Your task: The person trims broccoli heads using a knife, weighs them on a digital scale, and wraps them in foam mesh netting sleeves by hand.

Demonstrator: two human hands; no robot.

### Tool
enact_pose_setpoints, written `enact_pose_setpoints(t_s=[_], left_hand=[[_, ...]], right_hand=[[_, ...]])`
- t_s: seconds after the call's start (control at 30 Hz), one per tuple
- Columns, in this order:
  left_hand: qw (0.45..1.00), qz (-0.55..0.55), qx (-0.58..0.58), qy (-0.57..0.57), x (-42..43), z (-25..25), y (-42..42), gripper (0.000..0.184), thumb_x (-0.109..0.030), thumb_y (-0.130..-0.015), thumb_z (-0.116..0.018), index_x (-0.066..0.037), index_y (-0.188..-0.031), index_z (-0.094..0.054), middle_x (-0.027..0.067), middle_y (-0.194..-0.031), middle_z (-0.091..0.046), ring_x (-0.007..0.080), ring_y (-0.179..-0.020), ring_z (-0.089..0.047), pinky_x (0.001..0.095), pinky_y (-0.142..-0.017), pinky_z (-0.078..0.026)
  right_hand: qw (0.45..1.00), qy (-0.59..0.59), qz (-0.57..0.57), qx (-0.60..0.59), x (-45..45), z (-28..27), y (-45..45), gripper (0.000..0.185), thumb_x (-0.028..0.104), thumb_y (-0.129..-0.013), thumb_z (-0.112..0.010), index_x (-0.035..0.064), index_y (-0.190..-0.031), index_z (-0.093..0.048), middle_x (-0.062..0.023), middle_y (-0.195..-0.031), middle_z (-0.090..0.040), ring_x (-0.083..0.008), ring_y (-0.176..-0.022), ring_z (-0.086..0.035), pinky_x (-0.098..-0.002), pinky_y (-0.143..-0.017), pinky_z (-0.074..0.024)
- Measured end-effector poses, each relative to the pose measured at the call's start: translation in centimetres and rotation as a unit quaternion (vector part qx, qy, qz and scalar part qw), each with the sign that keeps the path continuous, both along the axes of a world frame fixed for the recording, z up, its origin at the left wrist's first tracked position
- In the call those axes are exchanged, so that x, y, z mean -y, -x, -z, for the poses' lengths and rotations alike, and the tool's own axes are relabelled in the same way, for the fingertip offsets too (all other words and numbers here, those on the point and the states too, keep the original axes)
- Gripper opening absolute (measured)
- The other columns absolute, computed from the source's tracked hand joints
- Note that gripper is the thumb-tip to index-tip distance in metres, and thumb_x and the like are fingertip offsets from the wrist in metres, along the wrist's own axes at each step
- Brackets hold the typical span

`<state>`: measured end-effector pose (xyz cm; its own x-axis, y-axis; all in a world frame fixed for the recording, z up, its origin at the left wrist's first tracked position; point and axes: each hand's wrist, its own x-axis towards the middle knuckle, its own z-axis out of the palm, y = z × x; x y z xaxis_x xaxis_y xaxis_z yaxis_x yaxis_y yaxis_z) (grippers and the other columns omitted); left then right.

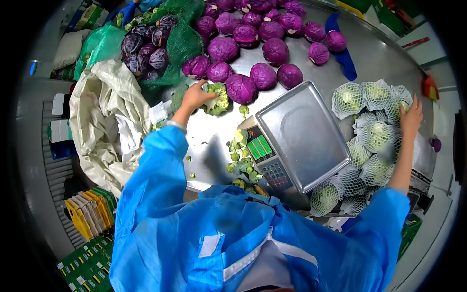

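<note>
My left hand (195, 96) is closed around the edge of a broccoli head (217, 101), cut stem side showing, on the metal table beside the purple cabbages. Another darker broccoli head (178, 97) lies just left of that hand, partly hidden by it. Far to the right, my right hand (411, 117) grips the edge of a foam-netted vegetable head (400, 99), its fingers partly hidden. Several more pale green heads in white foam nets (377, 136) are piled beside it. Between my hands stands a weighing scale (304, 138) with a bare metal pan and a lit green display.
Loose purple cabbages (242, 89) cover the back of the table, near a blue cloth strip (343, 53). A green mesh bag (182, 48) holds darker cabbages. A cream woven sack (104, 107) stands left. Broccoli scraps (238, 151) lie by the scale. Another person's blue-gloved hand (129, 12) shows at upper left.
</note>
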<state>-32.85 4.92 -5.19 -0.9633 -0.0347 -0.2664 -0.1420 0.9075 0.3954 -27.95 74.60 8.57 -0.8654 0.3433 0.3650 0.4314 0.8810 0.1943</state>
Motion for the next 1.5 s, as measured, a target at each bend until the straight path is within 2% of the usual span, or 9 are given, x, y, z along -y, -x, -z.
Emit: enact_pose_setpoints(t_s=[0.17, 0.27, 0.37, 0.7, 0.93, 1.13, 1.2, 1.33, 1.5], left_hand=[[0.953, 0.052, -0.266, -0.137, -6.5, -6.7, -6.3, 0.066, -0.029, -0.055, -0.082, -0.010, -0.113, -0.059, 0.0138, -0.108, -0.057, 0.0323, -0.104, -0.056, 0.0425, -0.089, -0.047], [0.867, 0.193, -0.353, -0.294, -12.6, -8.2, -10.1, 0.069, -0.028, -0.051, -0.085, -0.010, -0.112, -0.059, 0.0203, -0.121, -0.046, 0.0392, -0.115, -0.045, 0.0461, -0.095, -0.041], [0.766, 0.435, -0.403, -0.248, -16.5, -9.1, -12.9, 0.038, -0.013, -0.069, -0.069, -0.017, -0.106, -0.061, 0.0133, -0.115, -0.048, 0.0347, -0.115, -0.047, 0.0491, -0.096, -0.041], [0.933, -0.027, -0.360, -0.006, 7.9, -3.5, -17.3, 0.055, 0.006, -0.066, -0.064, -0.005, -0.119, -0.053, 0.0164, -0.125, -0.050, 0.0381, -0.117, -0.047, 0.0437, -0.098, -0.040], [0.957, 0.074, -0.272, 0.060, 16.8, -3.0, -19.3, 0.026, -0.006, -0.064, -0.074, -0.010, -0.087, -0.063, 0.0070, -0.088, -0.061, 0.0299, -0.093, -0.056, 0.0433, -0.086, -0.040], [0.757, 0.017, 0.004, -0.653, 3.5, -11.9, -19.5, 0.020, 0.004, -0.087, -0.059, 0.001, -0.106, -0.065, 0.0024, -0.107, -0.056, 0.0102, -0.096, -0.053, 0.0218, -0.084, -0.041], [0.760, -0.013, 0.055, -0.648, -1.9, -14.2, -20.0, 0.026, 0.001, -0.089, -0.056, 0.002, -0.114, -0.064, 0.0030, -0.104, -0.054, 0.0116, -0.095, -0.051, 0.0223, -0.085, -0.039], [0.883, 0.171, -0.265, -0.348, -7.8, -12.7, -20.0, 0.035, -0.001, -0.087, -0.058, -0.001, -0.122, -0.063, 0.0081, -0.104, -0.052, 0.0130, -0.093, -0.052, 0.0232, -0.078, -0.042], [0.822, -0.037, 0.054, -0.566, -9.5, -12.5, -20.4, 0.027, -0.018, -0.100, -0.049, -0.001, -0.117, -0.062, 0.0035, -0.088, -0.060, 0.0121, -0.078, -0.058, 0.0247, -0.071, -0.047]], right_hand=[[0.832, 0.517, -0.180, 0.082, 17.2, 2.3, -7.7, 0.054, 0.019, -0.087, -0.064, 0.0051, -0.136, -0.045, -0.0141, -0.129, -0.052, -0.0215, -0.112, -0.053, -0.0350, -0.094, -0.0438], [0.473, 0.855, -0.179, 0.116, 28.0, 4.1, -11.6, 0.081, 0.023, -0.078, -0.071, 0.0087, -0.146, -0.031, -0.0151, -0.137, -0.042, -0.0249, -0.122, -0.048, -0.0348, -0.101, -0.0408], [0.378, 0.910, -0.155, 0.065, 32.8, 4.4, -12.7, 0.088, 0.023, -0.074, -0.073, 0.0081, -0.147, -0.027, -0.0154, -0.142, -0.037, -0.0272, -0.128, -0.042, -0.0367, -0.106, -0.0364], [0.796, 0.540, -0.251, -0.109, 30.1, 14.0, -18.2, 0.091, 0.020, -0.062, -0.081, 0.0026, -0.140, -0.037, -0.0169, -0.139, -0.041, -0.0325, -0.129, -0.040, -0.0421, -0.110, -0.0298], [0.902, 0.351, -0.237, -0.087, 32.7, 7.8, -18.3, 0.087, 0.023, -0.064, -0.083, 0.0029, -0.136, -0.041, -0.0200, -0.138, -0.042, -0.0371, -0.129, -0.038, -0.0445, -0.108, -0.0302], [0.566, 0.751, -0.340, 0.012, 43.9, 3.4, -19.3, 0.032, 0.005, -0.086, -0.063, 0.0034, -0.118, -0.060, -0.0113, -0.119, -0.060, -0.0184, -0.102, -0.062, -0.0311, -0.089, -0.0492], [0.370, 0.896, -0.243, 0.026, 47.8, 1.5, -19.3, 0.050, 0.001, -0.083, -0.066, 0.0030, -0.131, -0.049, -0.0078, -0.122, -0.057, -0.0152, -0.101, -0.060, -0.0275, -0.084, -0.0510], [0.258, 0.944, -0.164, -0.123, 50.6, 2.0, -19.1, 0.065, 0.005, -0.078, -0.076, 0.0003, -0.134, -0.043, -0.0062, -0.106, -0.060, -0.0129, -0.097, -0.057, -0.0271, -0.080, -0.0489], [0.623, 0.736, -0.267, -0.011, 45.0, 4.6, -21.7, 0.028, 0.010, -0.083, -0.069, 0.0010, -0.108, -0.059, -0.0107, -0.107, -0.063, -0.0204, -0.103, -0.060, -0.0329, -0.092, -0.0461]])
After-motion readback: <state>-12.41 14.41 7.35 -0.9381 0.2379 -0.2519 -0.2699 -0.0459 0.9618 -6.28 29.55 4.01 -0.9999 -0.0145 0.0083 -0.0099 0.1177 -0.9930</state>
